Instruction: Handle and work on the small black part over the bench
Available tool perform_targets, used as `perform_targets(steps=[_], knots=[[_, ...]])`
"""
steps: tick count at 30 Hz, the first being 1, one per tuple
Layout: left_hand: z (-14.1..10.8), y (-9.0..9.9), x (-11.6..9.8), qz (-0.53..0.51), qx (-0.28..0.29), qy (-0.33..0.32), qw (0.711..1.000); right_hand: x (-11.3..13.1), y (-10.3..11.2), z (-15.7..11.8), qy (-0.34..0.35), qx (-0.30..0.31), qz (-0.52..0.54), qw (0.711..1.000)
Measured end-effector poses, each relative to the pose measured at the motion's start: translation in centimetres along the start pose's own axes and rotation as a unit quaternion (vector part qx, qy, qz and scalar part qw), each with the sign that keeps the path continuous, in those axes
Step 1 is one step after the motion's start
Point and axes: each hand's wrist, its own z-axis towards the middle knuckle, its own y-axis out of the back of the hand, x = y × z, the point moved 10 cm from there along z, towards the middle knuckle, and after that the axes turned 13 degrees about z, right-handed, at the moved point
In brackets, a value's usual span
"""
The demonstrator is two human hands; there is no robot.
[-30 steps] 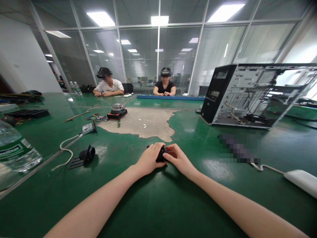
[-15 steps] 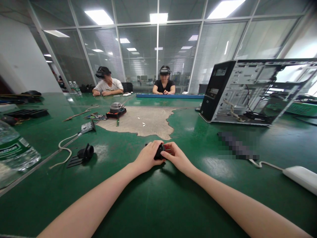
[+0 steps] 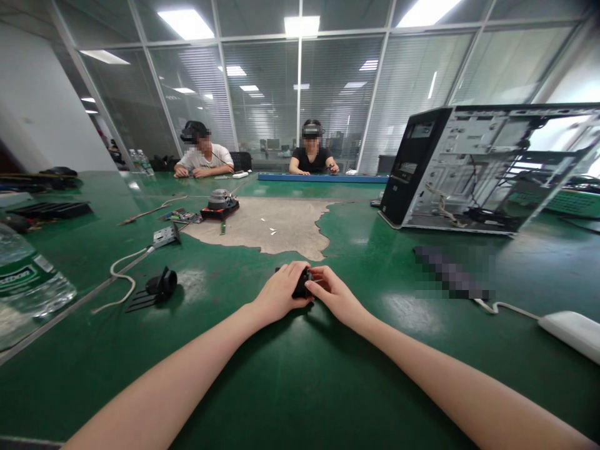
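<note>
A small black part [image 3: 301, 285] is between my two hands at the middle of the green table [image 3: 300, 375]. My left hand [image 3: 284, 290] is wrapped over its left side and top, hiding much of it. The fingers and thumb of my right hand [image 3: 330, 292] pinch its right edge. To the left lies another black part [image 3: 162, 286] with a round collar and several prongs. Beyond my hands, a bare tan patch [image 3: 262, 228] shows in the green surface.
An open computer case [image 3: 422, 169] stands at the right, with a pixelated dark object [image 3: 450, 272] and a white power strip [image 3: 569, 334] nearer. A heatsink fan [image 3: 219, 203], a metal bracket [image 3: 166, 235] and a large water bottle [image 3: 32, 275] are at the left. Two people sit across the table.
The view has tilted slightly. My hands keep nearly the same hold on the black part. Across the table, the person in black has moved their hands apart.
</note>
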Motion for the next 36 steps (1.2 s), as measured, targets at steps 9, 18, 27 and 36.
perform_targets(steps=[9, 18, 27, 36], knots=[[-0.1, 0.2, 0.0, -0.003, -0.003, 0.002, 1.000, 1.3, 0.0, -0.3, 0.038, -0.001, -0.012, 0.999], [-0.1, 0.2, -0.1, -0.009, 0.007, -0.002, 1.000, 0.3, -0.1, 0.0, 0.016, 0.008, -0.024, 1.000], [-0.2, 0.2, 0.0, -0.008, 0.003, 0.002, 1.000, 1.0, -0.3, -0.1, 0.024, 0.011, 0.002, 1.000], [-0.1, 0.1, 0.0, -0.010, 0.011, 0.005, 1.000, 1.2, -0.7, -0.4, 0.028, 0.021, -0.040, 0.999]])
